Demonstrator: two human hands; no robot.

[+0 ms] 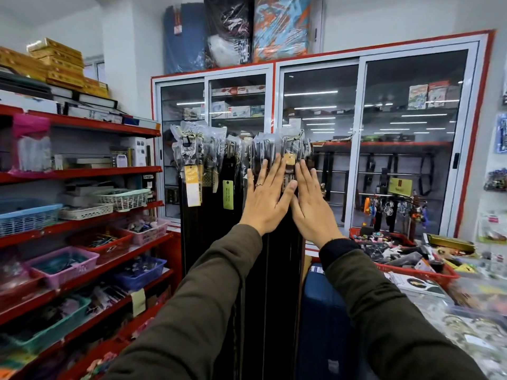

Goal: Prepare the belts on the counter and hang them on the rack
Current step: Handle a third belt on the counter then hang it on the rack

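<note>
We stand at the belt rack [326, 142] with both palms flat and fingers spread, gripping nothing. Our left hand [267, 200] and right hand [311, 207] lie side by side on the rightmost cluster of hanging belts [274, 270], just below the bagged buckles [277, 145] at the rack's top edge, the fingertips almost meeting over an orange tag [289, 159]. More belts hang toward the rack's left end, carrying a yellow tag [192, 187] and a green tag [228, 194]. The rack stands in front of the glass cabinet [406, 138], between the red shelving [90, 171] on the left and the cluttered counter [480, 303] on the right.

This looks like the tidying stage: belts already hung, and we are pressing them even. To do it well, we keep the palms broad and the pressure light, stroking downward along the straps so they hang straight and parallel rather than twisted. We should avoid shoving sideways, which could slide buckles along the bar or bunch the bags. Tags are best left facing outward and readable. Whether any belts still wait on the counter we cannot tell from here; the clutter there is too blurred.
</note>
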